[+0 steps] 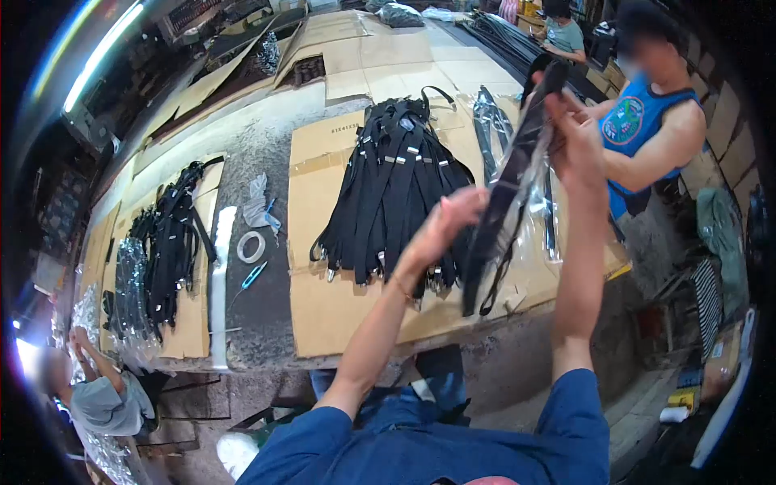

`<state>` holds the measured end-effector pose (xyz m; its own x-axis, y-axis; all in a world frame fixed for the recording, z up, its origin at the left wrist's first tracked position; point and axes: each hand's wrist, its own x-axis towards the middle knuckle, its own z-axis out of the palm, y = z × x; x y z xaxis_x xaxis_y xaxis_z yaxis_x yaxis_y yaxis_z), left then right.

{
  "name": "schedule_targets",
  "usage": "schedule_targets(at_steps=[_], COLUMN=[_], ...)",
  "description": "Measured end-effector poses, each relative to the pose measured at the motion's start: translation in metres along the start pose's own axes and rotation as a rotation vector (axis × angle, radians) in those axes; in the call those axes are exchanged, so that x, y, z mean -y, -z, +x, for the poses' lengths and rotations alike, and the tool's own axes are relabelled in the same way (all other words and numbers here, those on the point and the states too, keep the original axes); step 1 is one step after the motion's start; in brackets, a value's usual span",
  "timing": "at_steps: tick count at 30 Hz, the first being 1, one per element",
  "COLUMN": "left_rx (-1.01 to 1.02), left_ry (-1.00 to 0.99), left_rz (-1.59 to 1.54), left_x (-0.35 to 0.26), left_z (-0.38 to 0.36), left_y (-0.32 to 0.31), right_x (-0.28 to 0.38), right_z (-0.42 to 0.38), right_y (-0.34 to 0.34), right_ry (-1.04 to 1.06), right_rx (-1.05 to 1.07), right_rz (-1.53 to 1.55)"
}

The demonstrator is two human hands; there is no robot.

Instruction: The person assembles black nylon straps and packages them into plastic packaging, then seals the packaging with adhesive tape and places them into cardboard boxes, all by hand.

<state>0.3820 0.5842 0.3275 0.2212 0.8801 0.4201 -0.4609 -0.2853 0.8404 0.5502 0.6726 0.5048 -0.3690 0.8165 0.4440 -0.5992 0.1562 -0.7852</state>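
Note:
Raised at the right, my right hand (575,133) grips the upper part of a pair of black suspenders (511,182). The suspenders hang down at a slant in front of me, with clear plastic along them and a thin loop trailing below. My left hand (453,222) is beside their middle, its fingers stretched toward the strap and slightly blurred. Just behind lies a fanned pile of black suspenders (392,186) with metal clips, spread on a cardboard sheet (311,315). Plastic sleeves (491,121) lie at the pile's right.
Another suspender pile (174,242) lies on cardboard at the left. Between the piles are a tape roll (250,247), blue snips (254,276) and crumpled plastic (259,206). A person in a blue tank top (638,121) stands close at right; another person (109,396) is at lower left.

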Motion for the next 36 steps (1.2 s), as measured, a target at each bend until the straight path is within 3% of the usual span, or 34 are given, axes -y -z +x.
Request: schedule_targets(at_steps=[2,3,5,6,8,10,12,14,15,16,18,22,23,25,28,32,34,36], left_rx=[0.033,0.201,0.232,0.263,0.293,0.205,0.163,0.008,-0.045,-0.046,-0.112,-0.177,-0.162,-0.307,-0.447,-0.469,-0.503,-0.540], left_ry=[0.171,0.143,0.165,0.147,0.061,0.274,0.523,0.443,0.442,0.444,0.487,0.617,0.543,0.629,0.653,0.755,0.810,0.868], left_rz=[-0.221,-0.164,-0.319,-0.367,-0.373,-0.172,-0.221,-0.238,-0.379,-0.374,-0.602,-0.585,-0.588,-0.718,-0.838,-1.004,-1.128,-1.262], left_x=[0.060,0.033,0.066,0.075,0.087,0.080,0.086,0.121,0.122,0.119,0.113,0.127,0.133,0.142,0.170,0.196,0.187,0.170], left_z=[0.008,0.020,0.041,0.053,0.081,0.089,0.097,0.096,0.101,0.110,0.130,0.161,0.164,0.167,0.169,0.173,0.176,0.176], left_y=[0.000,-0.019,-0.018,-0.015,-0.009,0.001,0.011,0.015,0.019,0.023,0.035,0.057,0.058,0.058,0.057,0.068,0.069,0.064], right_x=[0.006,0.005,-0.001,-0.005,-0.022,-0.037,-0.055,-0.083,-0.104,-0.111,-0.141,-0.187,-0.195,-0.212,-0.267,-0.345,-0.370,-0.379], right_z=[0.042,0.062,0.097,0.115,0.150,0.186,0.219,0.256,0.277,0.288,0.311,0.363,0.375,0.390,0.397,0.378,0.371,0.373], right_y=[0.025,0.039,0.064,0.081,0.117,0.148,0.167,0.199,0.227,0.219,0.227,0.260,0.268,0.281,0.322,0.371,0.387,0.388], right_ry=[-0.006,0.007,0.049,0.029,-0.003,-0.063,-0.103,-0.173,-0.233,-0.291,-0.363,-0.387,-0.359,-0.335,-0.428,-0.475,-0.489,-0.465], right_rx=[0.066,0.085,0.117,0.082,-0.182,-0.185,-0.154,-0.240,-0.181,-0.119,-0.224,-0.335,-0.309,-0.267,-0.181,-0.278,-0.251,-0.315], right_rz=[-0.062,-0.057,-0.098,-0.117,-0.162,-0.165,-0.156,-0.250,-0.220,-0.187,-0.322,-0.300,-0.282,-0.300,-0.415,-0.504,-0.903,-0.945])
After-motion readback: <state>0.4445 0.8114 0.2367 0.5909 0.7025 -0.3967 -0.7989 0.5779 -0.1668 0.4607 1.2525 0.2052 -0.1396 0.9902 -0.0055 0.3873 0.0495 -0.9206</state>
